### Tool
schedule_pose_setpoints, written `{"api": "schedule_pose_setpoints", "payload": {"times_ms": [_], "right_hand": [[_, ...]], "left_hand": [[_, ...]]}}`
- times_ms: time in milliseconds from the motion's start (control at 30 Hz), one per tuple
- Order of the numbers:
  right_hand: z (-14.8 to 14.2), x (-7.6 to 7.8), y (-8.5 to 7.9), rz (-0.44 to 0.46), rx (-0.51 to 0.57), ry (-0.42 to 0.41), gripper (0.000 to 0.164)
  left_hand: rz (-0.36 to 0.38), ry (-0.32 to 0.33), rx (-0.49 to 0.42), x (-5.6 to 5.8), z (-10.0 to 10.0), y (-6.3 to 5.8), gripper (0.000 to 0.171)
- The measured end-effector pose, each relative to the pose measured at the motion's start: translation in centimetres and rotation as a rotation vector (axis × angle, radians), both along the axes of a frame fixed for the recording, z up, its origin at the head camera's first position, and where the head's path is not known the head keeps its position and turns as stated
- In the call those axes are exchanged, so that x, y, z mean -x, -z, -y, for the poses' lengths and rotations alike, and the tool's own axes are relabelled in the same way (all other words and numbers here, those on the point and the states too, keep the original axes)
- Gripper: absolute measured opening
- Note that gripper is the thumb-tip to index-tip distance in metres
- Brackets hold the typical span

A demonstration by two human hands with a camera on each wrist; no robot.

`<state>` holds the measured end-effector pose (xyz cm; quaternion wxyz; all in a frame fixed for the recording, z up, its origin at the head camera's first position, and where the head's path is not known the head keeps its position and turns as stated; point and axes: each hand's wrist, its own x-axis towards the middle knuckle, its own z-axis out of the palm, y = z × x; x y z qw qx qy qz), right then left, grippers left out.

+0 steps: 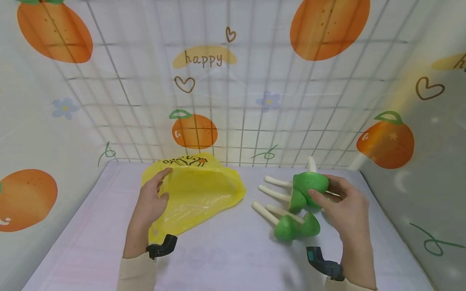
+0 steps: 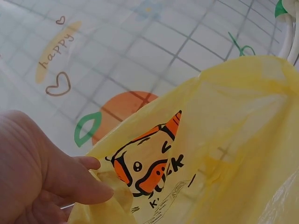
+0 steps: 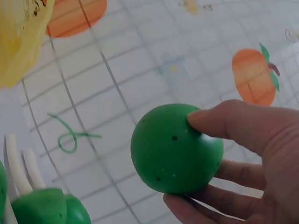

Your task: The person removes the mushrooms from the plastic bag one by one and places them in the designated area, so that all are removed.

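Observation:
A yellow plastic bag (image 1: 196, 194) with a printed cartoon face lies open-mouthed on the table, left of centre. My left hand (image 1: 151, 202) pinches its left edge; the thumb (image 2: 88, 186) shows against the film in the left wrist view. On the right, my right hand (image 1: 347, 206) grips a toy mushroom (image 3: 170, 149) by its round, green, dark-speckled cap, the white stem pointing up and away in the head view. Several more green mushrooms (image 1: 287, 228) with white stems lie below and beside that hand, stems toward the left. Part of this pile is hidden behind the hand.
The pale table (image 1: 218, 258) is bounded at the back by a wire grid (image 1: 233, 121) behind a sheet printed with oranges and hearts. Sheet-covered walls also rise at the left and right. A stretch of table separates the bag from the mushrooms.

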<state>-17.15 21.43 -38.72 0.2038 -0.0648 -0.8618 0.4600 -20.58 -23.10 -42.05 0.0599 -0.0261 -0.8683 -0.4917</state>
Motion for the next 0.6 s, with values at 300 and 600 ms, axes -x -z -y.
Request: {"api": "schedule_pose_setpoints", "payload": {"times_ms": [300, 600], "right_hand": [[-3.2, 0.0, 1.0, 0.083, 0.033, 0.15, 0.061], [-6.0, -0.5, 1.6, 0.247, 0.018, 0.267, 0.072]], "left_hand": [[0.006, 0.002, 0.008, 0.0, 0.0, 0.0, 0.071], [0.002, 0.004, 0.006, 0.0, 0.0, 0.1, 0.071]]}}
